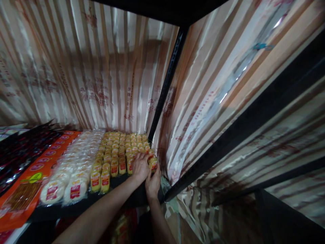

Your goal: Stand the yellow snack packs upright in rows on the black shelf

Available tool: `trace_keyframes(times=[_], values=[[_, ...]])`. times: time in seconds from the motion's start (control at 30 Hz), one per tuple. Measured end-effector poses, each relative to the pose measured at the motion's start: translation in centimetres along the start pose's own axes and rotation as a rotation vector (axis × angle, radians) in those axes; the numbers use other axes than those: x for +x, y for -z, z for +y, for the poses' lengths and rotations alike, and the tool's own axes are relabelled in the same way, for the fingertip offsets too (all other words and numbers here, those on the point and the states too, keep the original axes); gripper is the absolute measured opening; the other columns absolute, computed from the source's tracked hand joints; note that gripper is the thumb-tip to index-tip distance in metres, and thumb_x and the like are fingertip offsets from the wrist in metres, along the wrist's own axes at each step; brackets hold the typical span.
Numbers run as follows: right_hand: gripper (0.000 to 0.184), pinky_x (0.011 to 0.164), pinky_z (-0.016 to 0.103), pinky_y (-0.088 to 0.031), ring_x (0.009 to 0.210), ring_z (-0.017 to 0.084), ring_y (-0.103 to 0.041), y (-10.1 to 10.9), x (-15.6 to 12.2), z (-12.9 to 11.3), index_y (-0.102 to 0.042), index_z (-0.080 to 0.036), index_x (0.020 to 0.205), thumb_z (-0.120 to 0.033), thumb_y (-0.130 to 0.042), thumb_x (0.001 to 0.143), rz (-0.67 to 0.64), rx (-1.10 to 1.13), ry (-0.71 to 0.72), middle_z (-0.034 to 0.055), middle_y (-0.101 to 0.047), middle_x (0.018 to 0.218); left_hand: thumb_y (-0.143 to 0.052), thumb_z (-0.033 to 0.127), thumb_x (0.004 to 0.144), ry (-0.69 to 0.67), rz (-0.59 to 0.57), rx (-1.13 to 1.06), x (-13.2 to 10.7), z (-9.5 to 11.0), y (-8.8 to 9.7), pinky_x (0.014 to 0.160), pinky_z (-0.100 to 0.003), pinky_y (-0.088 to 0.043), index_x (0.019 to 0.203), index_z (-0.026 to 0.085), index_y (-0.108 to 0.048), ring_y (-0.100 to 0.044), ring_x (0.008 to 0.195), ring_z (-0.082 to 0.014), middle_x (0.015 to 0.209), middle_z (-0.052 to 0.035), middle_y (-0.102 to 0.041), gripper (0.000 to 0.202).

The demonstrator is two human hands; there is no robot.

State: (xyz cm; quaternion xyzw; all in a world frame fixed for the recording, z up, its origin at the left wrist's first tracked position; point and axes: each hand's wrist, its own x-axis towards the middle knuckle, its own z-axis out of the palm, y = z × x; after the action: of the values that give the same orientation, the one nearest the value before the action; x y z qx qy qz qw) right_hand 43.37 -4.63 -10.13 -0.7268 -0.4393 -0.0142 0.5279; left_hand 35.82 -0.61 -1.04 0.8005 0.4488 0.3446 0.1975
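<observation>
Rows of small yellow snack packs (114,166) with red labels stand close together on a dark shelf. At the right end of these rows, my right hand (153,184) is closed round a yellow snack pack (153,164), its label facing me. Just left of it, my left hand (140,166) reaches over the front packs with its fingers bent. Those fingers lie close to the pack in my right hand, and what they grip is hidden. To the left of the yellow packs are rows of round white packs (74,190) in clear film with red labels.
An orange bag (38,167) and dark glossy packs (22,152) lie farther left. A black upright post (166,84) stands behind my hands, and a black beam (218,149) slopes up at the right. Printed, pleated sheeting (101,67) covers the back and side.
</observation>
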Motion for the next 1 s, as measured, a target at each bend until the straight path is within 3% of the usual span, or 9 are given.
trace_keyframes(times=[0.1, 0.23, 0.43, 0.6, 1.0], values=[[0.05, 0.093, 0.043, -0.038, 0.119, 0.03, -0.045, 0.1, -0.1, -0.1, -0.039, -0.006, 0.129, -0.036, -0.033, 0.089, -0.009, -0.016, 0.006, 0.0234, -0.048, 0.126, -0.042, 0.009, 0.078, -0.108, -0.087, 0.033, 2.9, -0.3, 0.0, 0.103, -0.041, -0.032, 0.107, 0.022, -0.062, -0.039, 0.12, -0.0223, 0.117, -0.0043, -0.059, 0.038], [0.05, 0.095, 0.044, -0.037, 0.119, 0.03, -0.044, -0.1, -0.1, 0.2, -0.039, -0.007, 0.129, -0.037, -0.031, 0.09, -0.011, -0.017, 0.027, 0.0227, -0.048, 0.126, -0.052, 0.01, 0.07, -0.176, -0.228, 0.104, 5.9, -0.8, -0.9, 0.108, -0.051, -0.017, 0.113, 0.023, -0.059, -0.027, 0.131, -0.0286, 0.127, -0.0052, -0.054, 0.045], [0.048, 0.095, 0.046, -0.037, 0.119, 0.029, -0.045, -0.3, -0.2, 0.4, -0.039, -0.008, 0.129, -0.034, -0.032, 0.089, 0.006, -0.025, 0.039, 0.0224, -0.048, 0.126, -0.053, 0.007, 0.066, -0.319, -0.38, 0.174, 8.0, -2.5, -1.9, 0.108, -0.053, -0.01, 0.098, 0.028, -0.065, -0.034, 0.128, -0.0267, 0.114, -0.0011, -0.063, 0.041], [0.047, 0.094, 0.045, -0.038, 0.116, 0.029, -0.046, -0.2, 0.0, 0.3, -0.042, -0.008, 0.127, -0.034, -0.031, 0.089, -0.016, -0.036, 0.034, 0.0221, -0.05, 0.124, -0.057, 0.006, 0.062, -0.447, -0.374, 0.18, 8.4, -3.8, -1.3, 0.106, -0.047, -0.02, 0.087, 0.026, -0.069, -0.039, 0.122, -0.0274, 0.104, -0.0048, -0.065, 0.034], [0.046, 0.091, 0.044, -0.041, 0.11, 0.03, -0.052, -0.4, 1.7, -0.3, -0.043, -0.006, 0.125, -0.027, -0.034, 0.085, -0.116, -0.123, 0.034, 0.0221, -0.055, 0.119, -0.047, 0.005, 0.074, -0.471, -0.358, 0.13, 9.3, -4.1, -1.3, 0.1, -0.033, -0.034, 0.075, 0.023, -0.065, -0.043, 0.114, -0.0186, 0.089, -0.0029, -0.063, 0.025]])
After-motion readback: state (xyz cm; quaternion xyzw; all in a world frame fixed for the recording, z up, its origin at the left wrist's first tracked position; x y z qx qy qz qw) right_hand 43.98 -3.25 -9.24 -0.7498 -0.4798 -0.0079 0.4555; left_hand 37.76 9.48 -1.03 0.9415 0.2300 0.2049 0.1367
